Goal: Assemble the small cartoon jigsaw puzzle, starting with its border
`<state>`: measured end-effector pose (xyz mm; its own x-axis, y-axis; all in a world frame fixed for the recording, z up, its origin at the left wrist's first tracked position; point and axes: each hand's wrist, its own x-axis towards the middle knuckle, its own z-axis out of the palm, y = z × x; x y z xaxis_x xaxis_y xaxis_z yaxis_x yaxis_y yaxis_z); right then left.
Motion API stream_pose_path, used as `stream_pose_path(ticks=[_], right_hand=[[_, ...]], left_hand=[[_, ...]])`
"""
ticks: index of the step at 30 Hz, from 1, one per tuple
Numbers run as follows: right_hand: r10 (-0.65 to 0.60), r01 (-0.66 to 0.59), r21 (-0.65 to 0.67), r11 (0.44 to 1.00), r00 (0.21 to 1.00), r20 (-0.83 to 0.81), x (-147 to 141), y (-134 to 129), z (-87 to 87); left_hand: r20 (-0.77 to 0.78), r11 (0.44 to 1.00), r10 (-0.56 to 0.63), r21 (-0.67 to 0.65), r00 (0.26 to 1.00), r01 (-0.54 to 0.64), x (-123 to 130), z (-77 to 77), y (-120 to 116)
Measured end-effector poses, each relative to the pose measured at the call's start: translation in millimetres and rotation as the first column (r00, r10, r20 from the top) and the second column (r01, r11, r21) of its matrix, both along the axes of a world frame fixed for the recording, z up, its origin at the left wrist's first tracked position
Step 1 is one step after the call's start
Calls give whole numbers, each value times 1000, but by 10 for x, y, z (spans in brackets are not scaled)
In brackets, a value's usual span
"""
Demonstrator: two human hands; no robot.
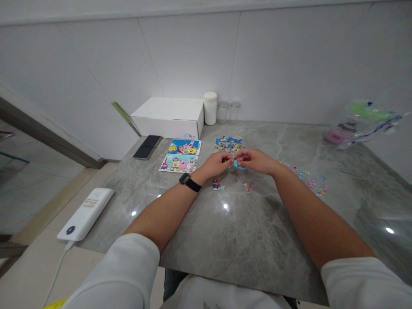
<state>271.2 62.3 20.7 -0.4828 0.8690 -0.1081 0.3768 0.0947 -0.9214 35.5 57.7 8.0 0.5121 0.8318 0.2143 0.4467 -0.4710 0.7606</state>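
My left hand (219, 164), with a black watch on its wrist, is closed in a pinch just in front of a pile of mixed puzzle pieces (230, 144). My right hand (255, 160) meets it there, its fingers curled and pinched. Light blue puzzle pieces (238, 165) show between and under the fingertips, partly hidden. Nearer me lie a small joined cluster of red, blue and pale pieces (218, 186) and a small orange-and-white cluster (247, 187). Two cartoon picture cards, one blue (184, 147) and one lighter (179, 163), lie left of my hands.
Loose pieces (311, 184) are scattered on the right. At the back stand a white box (170, 113), a white bottle (210, 108) and two clear jars (228, 113). A phone (147, 147), a cabled power bank (86, 214) and a plastic bag (357, 124) also lie around.
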Motion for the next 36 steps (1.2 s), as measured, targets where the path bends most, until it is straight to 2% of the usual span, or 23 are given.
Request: stream_pose_path(ticks=[5, 8, 12, 28, 32, 36], right_hand=[[61, -66, 45, 997, 993, 101, 35, -30, 64], [52, -70, 109, 992, 985, 162, 38, -45, 92], [25, -44, 157, 987, 992, 124, 2, -40, 79], [128, -129, 25, 991, 990, 55, -63, -81, 64], [122, -124, 30, 992, 990, 70, -72, -89, 69], [62, -74, 110, 991, 992, 110, -85, -111, 144]], left_hand=[[-49, 1000, 1, 6, 999, 0, 6, 13, -11], [-43, 1000, -10, 9, 999, 10, 8, -4, -15], [-25, 999, -38, 6, 999, 38, 21, -37, -17], [5, 977, -184, -113, 983, 183, -56, 144, -60], [-2, 987, -132, -90, 991, 132, -93, 130, 6], [87, 998, 33, -53, 996, -29, -133, 96, 104]])
